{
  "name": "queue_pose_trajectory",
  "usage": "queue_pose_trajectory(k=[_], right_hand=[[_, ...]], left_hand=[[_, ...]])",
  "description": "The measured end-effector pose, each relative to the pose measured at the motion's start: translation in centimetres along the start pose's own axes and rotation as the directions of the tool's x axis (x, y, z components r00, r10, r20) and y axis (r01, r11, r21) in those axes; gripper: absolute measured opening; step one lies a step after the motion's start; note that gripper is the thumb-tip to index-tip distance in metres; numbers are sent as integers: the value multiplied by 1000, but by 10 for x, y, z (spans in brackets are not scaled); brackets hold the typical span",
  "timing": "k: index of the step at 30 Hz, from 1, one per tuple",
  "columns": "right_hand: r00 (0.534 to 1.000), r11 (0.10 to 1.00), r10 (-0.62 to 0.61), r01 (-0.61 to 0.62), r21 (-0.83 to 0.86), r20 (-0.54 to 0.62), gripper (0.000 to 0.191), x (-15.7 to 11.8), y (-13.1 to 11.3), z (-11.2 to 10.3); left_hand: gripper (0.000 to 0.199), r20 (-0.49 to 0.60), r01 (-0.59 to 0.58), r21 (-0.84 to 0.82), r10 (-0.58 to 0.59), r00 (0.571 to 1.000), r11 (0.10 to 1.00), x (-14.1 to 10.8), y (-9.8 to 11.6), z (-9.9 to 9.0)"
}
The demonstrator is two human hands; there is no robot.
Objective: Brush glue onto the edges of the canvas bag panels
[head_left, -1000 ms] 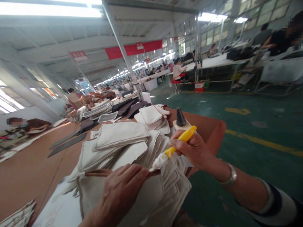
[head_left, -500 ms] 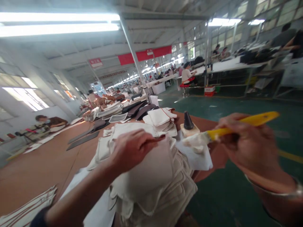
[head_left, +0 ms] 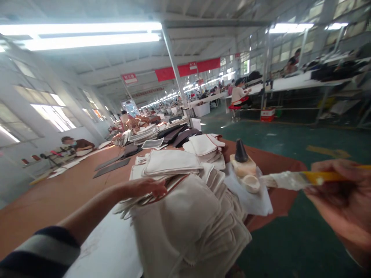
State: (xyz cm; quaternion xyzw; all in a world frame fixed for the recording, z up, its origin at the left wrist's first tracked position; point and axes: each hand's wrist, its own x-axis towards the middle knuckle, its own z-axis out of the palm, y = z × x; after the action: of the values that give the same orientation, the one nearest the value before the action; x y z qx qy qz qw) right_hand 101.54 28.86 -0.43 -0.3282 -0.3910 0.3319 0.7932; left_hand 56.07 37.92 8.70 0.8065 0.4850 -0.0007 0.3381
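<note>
My left hand [head_left: 152, 188] is closed at the brown edge of a cream fabric piece [head_left: 188, 200], fingertips pinching that edge. The piece lies on top of a thick, fanned stack of similar cream pieces [head_left: 228, 235]. On the right, my right hand [head_left: 339, 193] is wrapped round the yellow handle of a paintbrush [head_left: 290, 180], whose bristles and ferrule are caked in white. Its bristle tip points left, close beside a small round tub [head_left: 251, 183] of whitish stuff. A black cone [head_left: 240, 151] stands on a pale block behind the tub.
A brown-covered table [head_left: 72, 193] carries dark strips [head_left: 111, 168], a folded cream pile [head_left: 203, 146] and a white sheet [head_left: 107, 243]. Green floor [head_left: 278, 247] lies to the right. A seated person [head_left: 239, 92] is at a far bench; another [head_left: 78, 144] sits at left.
My left hand has moved left and down across the stack. My right hand has drawn the brush rightward, away from over the tub. The whole view has shifted slightly.
</note>
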Motion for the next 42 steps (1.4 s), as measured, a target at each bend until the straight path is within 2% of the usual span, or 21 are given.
queue_pose_trajectory(k=[1, 3, 5, 6, 8, 11, 13, 15, 18, 23, 26, 29, 31, 34, 36, 38, 40, 42], right_hand=[[989, 990, 127, -122, 73, -80, 15, -4, 4, 13], [934, 939, 315, -280, 199, -170, 20, -11, 14, 39], [917, 919, 357, -311, 241, -176, 22, -15, 27, 62], [923, 921, 350, -307, 241, -161, 22, -15, 35, 71], [937, 927, 332, -303, 222, -108, 23, -13, 52, 83], [952, 937, 304, -293, 190, -31, 26, -4, 75, 96], [967, 954, 253, -251, 165, 10, 26, 3, 87, 103], [979, 969, 193, -200, 143, 59, 26, 9, 98, 110], [978, 979, 154, -171, 115, 143, 24, 12, 109, 121], [945, 993, 115, -111, -29, 306, 23, 10, 114, 135], [957, 994, 52, -24, -104, 285, 23, 13, 109, 136], [972, 998, 5, 10, -64, 233, 24, 12, 102, 131], [960, 999, 23, -11, -45, 278, 23, 9, 98, 126], [947, 991, 21, 21, -128, 321, 24, 3, 94, 120], [962, 986, -27, 71, -152, 271, 24, 3, 90, 118], [966, 994, -59, 81, -77, 252, 22, 3, 83, 117], [949, 998, -58, 57, 12, 310, 19, 2, 75, 117], [892, 999, -36, 47, -13, 451, 19, 0, 67, 115]], left_hand=[[62, -45, 56, 69, -53, 998, 996, 2, -10, 16], [53, -233, 155, 232, -100, 967, 960, 13, -18, 46], [54, -417, 233, 293, -96, 904, 927, 31, -16, 70], [52, -479, 255, 253, -109, 871, 933, 41, -12, 77], [44, -528, 264, 105, -171, 832, 959, 61, -6, 86], [42, -521, 255, -75, -256, 814, 964, 81, 1, 88], [41, -502, 217, -141, -258, 825, 966, 85, 5, 89], [38, -477, 129, -262, -245, 844, 956, 83, 9, 92], [39, -445, -3, -461, -228, 866, 887, 75, 17, 97], [44, -337, -34, -613, -223, 915, 789, 62, 29, 103], [47, -262, -27, -710, -229, 937, 704, 56, 33, 106], [48, -229, -21, -736, -219, 948, 677, 51, 34, 107], [45, -234, -34, -709, -189, 954, 704, 48, 35, 108], [31, -336, -127, -509, -61, 940, 851, 43, 37, 111], [24, -441, -221, -280, 80, 894, 934, 39, 40, 114], [21, -502, -287, -76, 211, 838, 955, 34, 43, 119], [20, -523, -321, 65, 306, 795, 945, 29, 45, 123], [21, -532, -339, 175, 379, 757, 924, 24, 46, 126]])
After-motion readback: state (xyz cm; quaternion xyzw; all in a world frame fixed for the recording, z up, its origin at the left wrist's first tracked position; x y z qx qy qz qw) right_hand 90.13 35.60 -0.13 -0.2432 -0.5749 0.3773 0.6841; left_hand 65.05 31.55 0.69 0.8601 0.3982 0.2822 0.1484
